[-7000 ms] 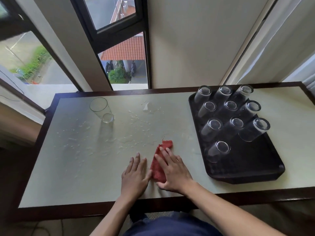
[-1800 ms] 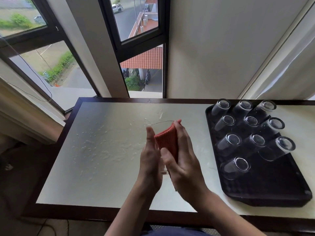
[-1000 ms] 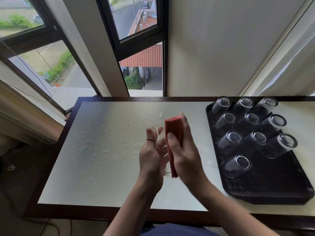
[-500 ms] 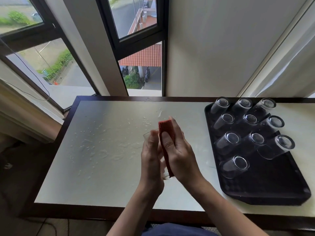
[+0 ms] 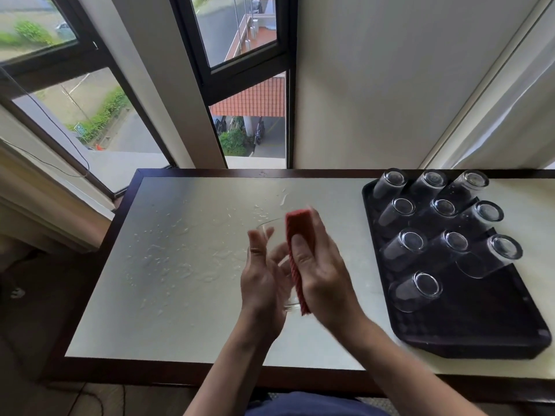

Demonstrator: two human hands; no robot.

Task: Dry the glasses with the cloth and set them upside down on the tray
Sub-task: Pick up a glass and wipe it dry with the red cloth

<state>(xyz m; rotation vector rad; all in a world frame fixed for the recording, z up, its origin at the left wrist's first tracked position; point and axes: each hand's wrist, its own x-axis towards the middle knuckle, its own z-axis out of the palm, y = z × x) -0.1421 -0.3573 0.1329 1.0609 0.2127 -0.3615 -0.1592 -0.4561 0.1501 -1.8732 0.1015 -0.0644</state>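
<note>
Head view: the clear drinking glass (image 5: 271,232) is held in the air above the middle of the table, rim pointing away from you, between both hands. The red ribbed cloth (image 5: 300,226) is folded flat against the glass's right side. Your right hand (image 5: 321,271) pinches the cloth, thumb on its near face and fingers behind it. Your left hand (image 5: 261,280) holds the glass from the left. Some of its fingers show through the wall, but motion blur hides how firmly they close.

Risk 1, slip. The glass is probably wet and only one bare hand supports it. A hard rubbing stroke could twist it out of that hand. Keep the left hand's hold firm before each stroke.

Risk 2, re-wetting. Water droplets (image 5: 168,253) are scattered over the pale table top (image 5: 210,325) directly below. Do not rest the glass or the cloth there. A damp cloth would leave streaks.

Risk 3, collision. The black rectangular plastic tray (image 5: 480,334) lies to the right, well apart from the glass. Ten upturned clear glasses (image 5: 414,291) stand on its far part, close together. Free space remains at the near end. Invert the glass before it reaches the tray and lower it there, because a careless approach could knock a neighbour over.
</note>
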